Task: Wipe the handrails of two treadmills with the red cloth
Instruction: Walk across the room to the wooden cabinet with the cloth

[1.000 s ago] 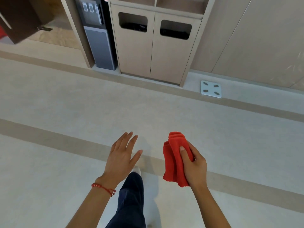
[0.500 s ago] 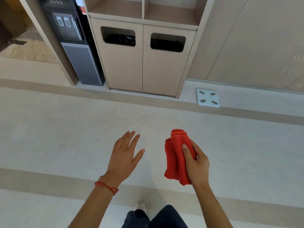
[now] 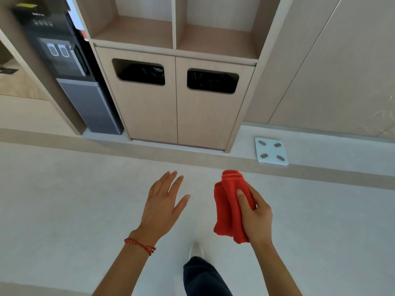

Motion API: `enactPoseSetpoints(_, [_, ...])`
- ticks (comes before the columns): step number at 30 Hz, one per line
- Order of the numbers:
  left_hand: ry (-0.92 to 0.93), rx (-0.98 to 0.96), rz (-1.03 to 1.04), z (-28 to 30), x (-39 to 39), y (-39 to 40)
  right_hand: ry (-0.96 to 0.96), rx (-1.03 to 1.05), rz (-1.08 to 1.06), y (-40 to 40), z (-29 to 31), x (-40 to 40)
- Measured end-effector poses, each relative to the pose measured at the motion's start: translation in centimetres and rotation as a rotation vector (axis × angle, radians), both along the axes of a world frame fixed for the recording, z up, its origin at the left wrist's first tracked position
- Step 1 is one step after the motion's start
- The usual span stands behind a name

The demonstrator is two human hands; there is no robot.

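My right hand (image 3: pixel 255 214) grips a folded red cloth (image 3: pixel 228 207), thumb pressed on its front, held in front of me above the floor. To the left of it my left hand (image 3: pixel 163 202) hovers with straight spread fingers and holds nothing; a red string bracelet sits on that wrist. No treadmill or handrail is in view.
A beige cabinet (image 3: pixel 177 107) with two dark bin openings stands ahead, open shelves above it. A black and grey water dispenser (image 3: pixel 72 82) stands at its left. A white bathroom scale (image 3: pixel 271 151) lies on the floor at the right, by the wall panels. My leg and shoe show below.
I have walked towards the cabinet, which now looks larger and nearer. Both hands keep the same pose, the right one still gripping the cloth.
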State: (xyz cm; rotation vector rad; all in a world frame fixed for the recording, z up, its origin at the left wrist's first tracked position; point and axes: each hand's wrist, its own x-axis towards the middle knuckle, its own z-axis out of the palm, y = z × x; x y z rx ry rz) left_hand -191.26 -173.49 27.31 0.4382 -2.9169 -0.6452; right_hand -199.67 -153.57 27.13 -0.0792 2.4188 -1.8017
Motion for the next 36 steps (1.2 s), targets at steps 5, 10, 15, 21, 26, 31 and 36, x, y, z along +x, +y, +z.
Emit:
enactPoseSetpoints(5, [0.002, -0.012, 0.019, 0.9, -9.0, -3.0, -0.004, -0.012, 0.012, -2.9, 0.9, -9.5])
enactPoseSetpoints(10, [0.0, -0.029, 0.013, 1.3, -15.9, -5.8, 0.002, -0.001, 0.017, -5.6, 1.0, -16.8])
enactPoseSetpoints(15, [-0.031, -0.033, -0.017, 1.0, -23.0, -8.8, -0.005, 0.009, 0.014, -8.7, 0.4, -23.6])
enactPoseSetpoints(21, [-0.007, -0.034, -0.074, 0.4, -33.4, -13.7, 0.004, 0.001, -0.018, -13.9, 0.1, -32.8])
enactPoseSetpoints(26, [0.011, -0.03, -0.113, 1.1, -42.2, -18.4, -0.009, 0.002, -0.059, -18.4, 0.8, -40.7])
enactPoseSetpoints(31, [0.011, -0.045, -0.157, 1.9, -49.0, -21.8, 0.004, 0.008, -0.09, -21.4, 1.4, -46.9])
enactPoseSetpoints(36, [-0.003, -0.043, -0.174, 2.1, -54.2, -23.1, 0.006, 0.004, -0.083, -23.0, 1.4, -51.8])
